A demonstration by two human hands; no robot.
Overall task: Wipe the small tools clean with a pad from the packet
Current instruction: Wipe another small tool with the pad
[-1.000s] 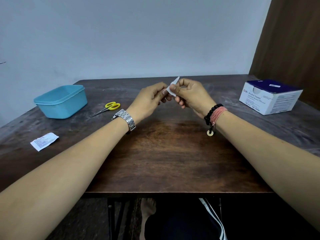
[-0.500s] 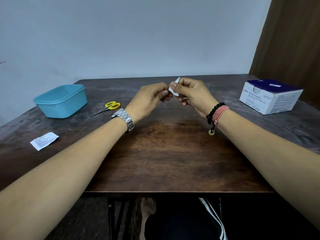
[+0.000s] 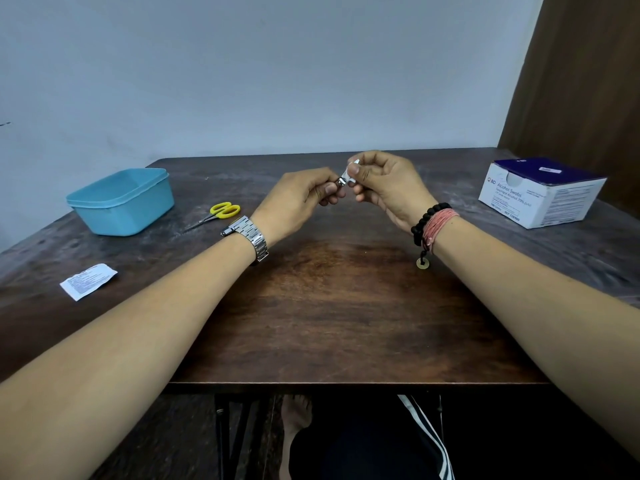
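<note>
**Both hands working a pad over a small metal tool**

The left hand point(image 3: 298, 199) is gripping a small metal tool point(image 3: 341, 182) in curled fingers above the tabletop point(image 3: 329, 306). The right hand point(image 3: 384, 185) is pinching a white pad point(image 3: 349, 173) against the tool's end. Yellow-handled scissors point(image 3: 218, 214) are lying beside a blue tub point(image 3: 121, 202); the swab box point(image 3: 540, 192) is sitting far right.
</note>
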